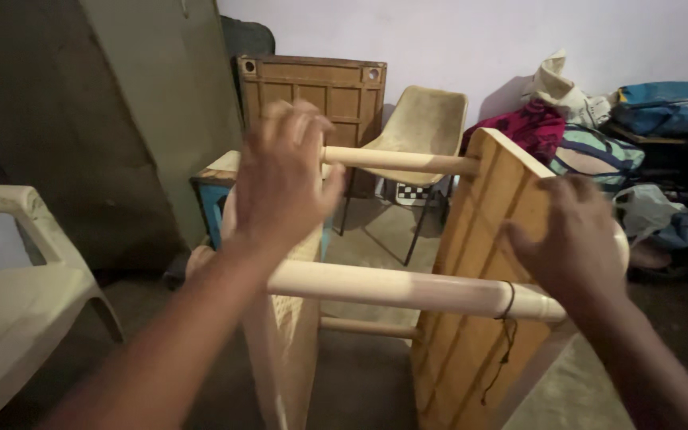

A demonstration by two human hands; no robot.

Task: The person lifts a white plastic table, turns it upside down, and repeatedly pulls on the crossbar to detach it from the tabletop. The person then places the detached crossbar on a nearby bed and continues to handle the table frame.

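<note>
A pale wooden frame (392, 287) of round rails and two upright panels stands right in front of me. My left hand (284, 171) rests on top of the left panel beside the upper rail (400, 161), fingers curled over the edge and blurred. My right hand (571, 239) lies on the top edge of the right slatted panel (479, 239), fingers spread, near the end of the nearer thick rail (408, 288). A dark cord (507, 318) hangs from that rail's right end.
A white plastic chair (9, 295) stands at the left. Behind the frame are a beige chair (424, 127), a brown panelled board (320, 91) and a small blue table (213, 191). Bags and cloth (599, 135) pile up at the right against the wall.
</note>
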